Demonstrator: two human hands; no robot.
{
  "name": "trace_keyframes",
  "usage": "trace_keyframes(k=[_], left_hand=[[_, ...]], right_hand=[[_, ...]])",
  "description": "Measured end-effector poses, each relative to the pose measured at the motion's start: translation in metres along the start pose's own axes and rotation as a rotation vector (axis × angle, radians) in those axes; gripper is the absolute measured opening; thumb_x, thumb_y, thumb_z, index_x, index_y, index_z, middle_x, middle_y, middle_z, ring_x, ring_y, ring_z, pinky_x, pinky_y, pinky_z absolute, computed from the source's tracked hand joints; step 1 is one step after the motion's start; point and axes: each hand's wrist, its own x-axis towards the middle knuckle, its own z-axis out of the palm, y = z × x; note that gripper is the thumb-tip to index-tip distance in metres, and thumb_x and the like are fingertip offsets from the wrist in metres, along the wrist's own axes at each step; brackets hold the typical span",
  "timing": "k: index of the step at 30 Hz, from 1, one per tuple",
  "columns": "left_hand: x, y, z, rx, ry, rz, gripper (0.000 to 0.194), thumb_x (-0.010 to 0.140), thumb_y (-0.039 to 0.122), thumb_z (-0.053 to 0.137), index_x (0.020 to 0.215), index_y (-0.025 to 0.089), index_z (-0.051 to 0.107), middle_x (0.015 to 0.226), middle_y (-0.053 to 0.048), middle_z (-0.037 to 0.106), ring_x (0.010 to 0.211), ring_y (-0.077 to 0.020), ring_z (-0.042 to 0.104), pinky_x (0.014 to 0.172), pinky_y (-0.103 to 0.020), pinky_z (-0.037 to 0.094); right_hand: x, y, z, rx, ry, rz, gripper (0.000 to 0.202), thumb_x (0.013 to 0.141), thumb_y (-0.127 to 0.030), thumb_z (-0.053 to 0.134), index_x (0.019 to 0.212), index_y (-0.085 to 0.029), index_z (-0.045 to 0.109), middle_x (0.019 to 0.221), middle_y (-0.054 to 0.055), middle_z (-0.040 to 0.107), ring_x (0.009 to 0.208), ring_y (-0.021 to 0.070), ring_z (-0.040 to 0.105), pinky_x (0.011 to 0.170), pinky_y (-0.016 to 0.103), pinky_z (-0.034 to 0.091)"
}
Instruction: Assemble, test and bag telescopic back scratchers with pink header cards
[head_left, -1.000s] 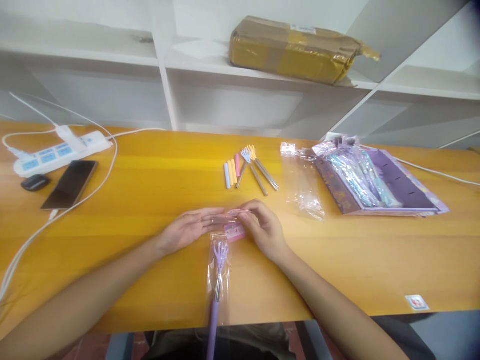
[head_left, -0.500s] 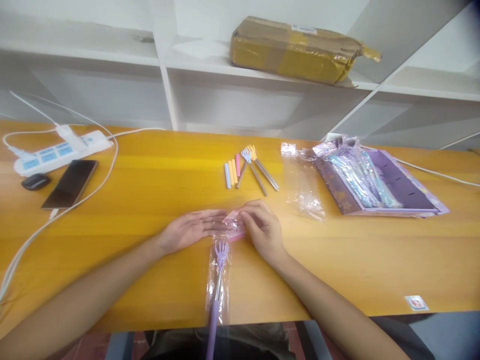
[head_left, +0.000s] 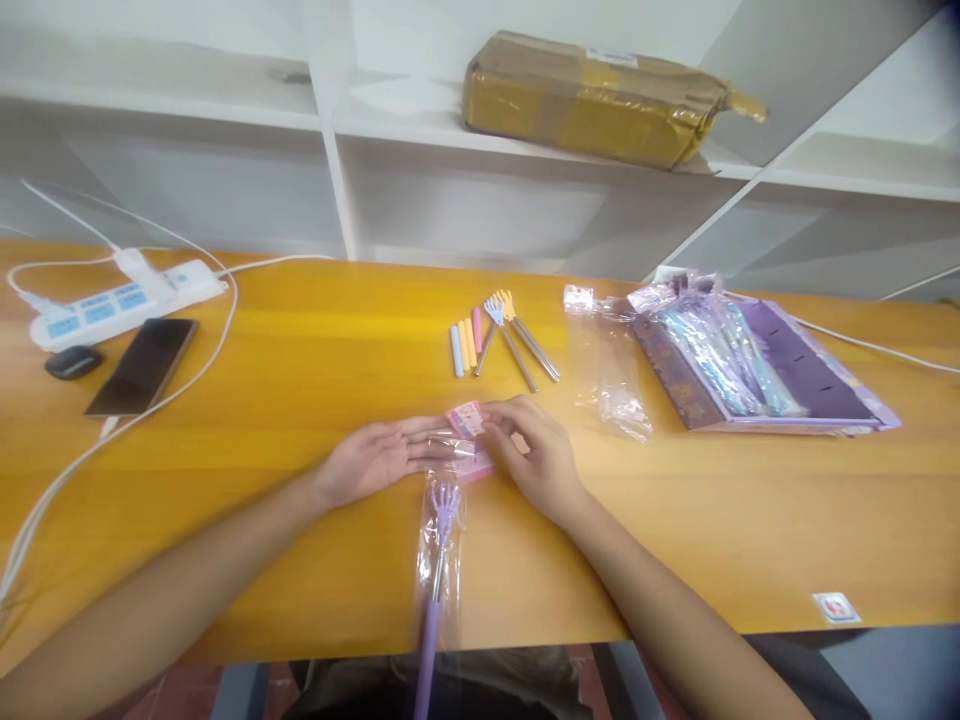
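A purple back scratcher (head_left: 429,630) lies in a clear plastic bag (head_left: 450,580), its hand-shaped head facing away from me and its handle passing over the table's front edge. The bag's pink printed header card (head_left: 466,419) stands folded up at the top. On its right side, my right hand (head_left: 538,455) pinches this card between thumb and fingers. My left hand (head_left: 379,460) is open, fingers stretched out, with its fingertips at the card's left side. Beyond my hands lie metal rods with blue and orange scratcher heads (head_left: 501,308) and several coloured handles (head_left: 466,342).
At right, a purple box (head_left: 840,385) holds several bagged scratchers (head_left: 712,350), with loose clear bags (head_left: 611,370) beside it. A power strip (head_left: 127,300), a phone (head_left: 142,365) and a black case (head_left: 73,362) lie at left. A taped parcel (head_left: 585,100) rests on the shelf.
The upper flap of the pink header card has been lifted up and away from the lower part, showing its printed face. My left hand stays stretched out beside it.
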Motion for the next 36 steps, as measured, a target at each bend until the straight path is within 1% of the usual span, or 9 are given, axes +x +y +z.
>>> trace_keyframes(k=[4, 10, 14, 17, 22, 25, 29, 33, 36], left_hand=[[0.000, 0.000, -0.001, -0.006, 0.002, -0.006, 0.068, 0.101, 0.047, 0.048, 0.153, 0.005, 0.054, 0.150, -0.027, 0.060, 0.142, -0.0411, 0.054, 0.125, -0.061, 0.025], [0.000, 0.000, 0.000, 0.042, -0.020, -0.037, 0.073, 0.100, 0.051, 0.046, 0.158, 0.006, 0.048, 0.156, -0.026, 0.055, 0.147, -0.0423, 0.049, 0.125, -0.062, 0.023], [0.000, -0.002, 0.001, 0.050, -0.038, -0.032, 0.069, 0.102, 0.048, 0.046, 0.158, 0.009, 0.050, 0.162, -0.023, 0.049, 0.150, -0.0408, 0.045, 0.126, -0.060, 0.024], [0.000, -0.002, 0.002, 0.040, -0.038, -0.036, 0.067, 0.103, 0.047, 0.046, 0.159, 0.011, 0.049, 0.164, -0.022, 0.048, 0.152, -0.0400, 0.043, 0.126, -0.060, 0.024], [0.000, -0.001, 0.003, 0.025, -0.041, -0.040, 0.066, 0.103, 0.046, 0.046, 0.159, 0.012, 0.049, 0.164, -0.020, 0.049, 0.153, -0.0401, 0.042, 0.126, -0.062, 0.024], [0.000, 0.000, 0.004, 0.034, -0.046, -0.037, 0.064, 0.104, 0.046, 0.045, 0.160, 0.015, 0.049, 0.166, -0.018, 0.046, 0.154, -0.0394, 0.040, 0.127, -0.062, 0.023], [0.000, 0.002, 0.006, 0.038, -0.049, -0.043, 0.067, 0.103, 0.049, 0.046, 0.161, 0.017, 0.047, 0.168, -0.018, 0.044, 0.155, -0.0412, 0.039, 0.126, -0.064, 0.024], [0.001, 0.004, 0.008, 0.042, -0.036, -0.039, 0.066, 0.103, 0.048, 0.047, 0.162, 0.018, 0.046, 0.171, -0.017, 0.038, 0.157, -0.0411, 0.035, 0.126, -0.063, 0.024], [0.001, 0.003, 0.007, 0.024, -0.035, -0.042, 0.069, 0.103, 0.052, 0.045, 0.162, 0.017, 0.045, 0.173, -0.016, 0.035, 0.158, -0.0414, 0.032, 0.126, -0.063, 0.024]], right_hand=[[0.000, 0.001, 0.000, -0.016, -0.051, -0.069, 0.030, 0.104, -0.016, 0.060, 0.128, -0.027, 0.074, 0.097, 0.005, 0.067, 0.080, 0.0158, 0.065, 0.071, 0.031, 0.055], [-0.001, 0.003, 0.000, 0.021, -0.126, -0.067, 0.035, 0.104, -0.016, 0.057, 0.128, -0.032, 0.077, 0.096, 0.005, 0.063, 0.086, 0.0170, 0.065, 0.072, 0.031, 0.055], [-0.003, 0.002, 0.002, 0.022, -0.184, -0.090, 0.036, 0.105, -0.016, 0.053, 0.129, -0.031, 0.076, 0.096, 0.005, 0.061, 0.084, 0.0167, 0.063, 0.069, 0.030, 0.054], [-0.006, 0.000, 0.006, 0.001, -0.224, -0.107, 0.035, 0.105, -0.015, 0.052, 0.131, -0.028, 0.071, 0.100, 0.006, 0.061, 0.087, 0.0170, 0.063, 0.075, 0.033, 0.056], [-0.007, -0.006, 0.007, -0.005, -0.237, -0.053, 0.025, 0.105, -0.015, 0.053, 0.123, -0.024, 0.067, 0.105, 0.008, 0.061, 0.094, 0.0186, 0.064, 0.082, 0.035, 0.057], [-0.006, -0.011, 0.002, 0.005, -0.281, -0.051, 0.026, 0.106, -0.016, 0.050, 0.122, -0.024, 0.068, 0.106, 0.008, 0.058, 0.096, 0.0195, 0.063, 0.086, 0.037, 0.057], [-0.004, -0.015, -0.003, 0.004, -0.225, -0.021, 0.026, 0.107, -0.020, 0.050, 0.126, -0.025, 0.067, 0.104, 0.008, 0.057, 0.094, 0.0206, 0.062, 0.085, 0.038, 0.058], [-0.003, -0.014, -0.002, 0.030, -0.325, -0.016, 0.020, 0.108, -0.023, 0.049, 0.114, -0.024, 0.069, 0.104, 0.008, 0.060, 0.094, 0.0201, 0.063, 0.086, 0.038, 0.057], [-0.005, -0.007, 0.003, 0.007, -0.256, 0.080, 0.017, 0.108, -0.028, 0.052, 0.122, -0.023, 0.062, 0.101, 0.007, 0.063, 0.084, 0.0181, 0.063, 0.077, 0.035, 0.057]])
